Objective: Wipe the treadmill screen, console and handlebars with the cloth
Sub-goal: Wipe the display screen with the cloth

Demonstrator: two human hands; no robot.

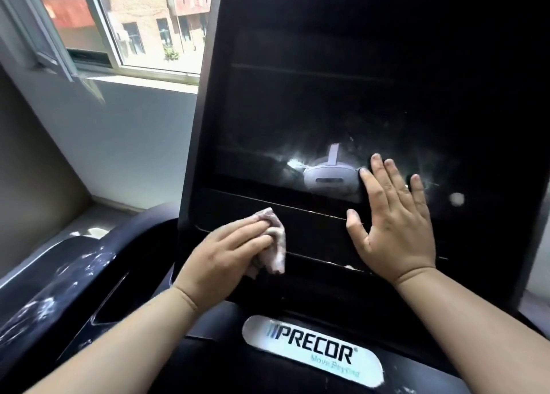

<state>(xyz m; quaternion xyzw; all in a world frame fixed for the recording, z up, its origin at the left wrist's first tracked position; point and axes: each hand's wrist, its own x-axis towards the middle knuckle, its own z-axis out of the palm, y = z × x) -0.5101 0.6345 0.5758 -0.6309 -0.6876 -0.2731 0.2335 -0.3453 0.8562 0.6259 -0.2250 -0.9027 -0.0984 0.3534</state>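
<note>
- The cloth (275, 238), pale pink and crumpled into a wad, lies on the dark console (315, 240) strip just under the lower edge of the screen (312, 110).
- The left hand (220, 253) grips it, fingers (250, 225) curled over it.
- The right hand (393, 215) lies flat on the screen's lower right part, fingers straight and spread, holding nothing.
- The step in hand seems to be wiping the console; smears near the screen's lower edge probably need firm strokes next.
- The handlebar (59, 274) on the left has white marks.

The dark treadmill console (315, 233) rises just above the PRECOR badge (312, 350); pressed against it, above-left of the badge, is a crumpled pale cloth (278, 244), and above-right, a flat right hand (393, 215)
</note>
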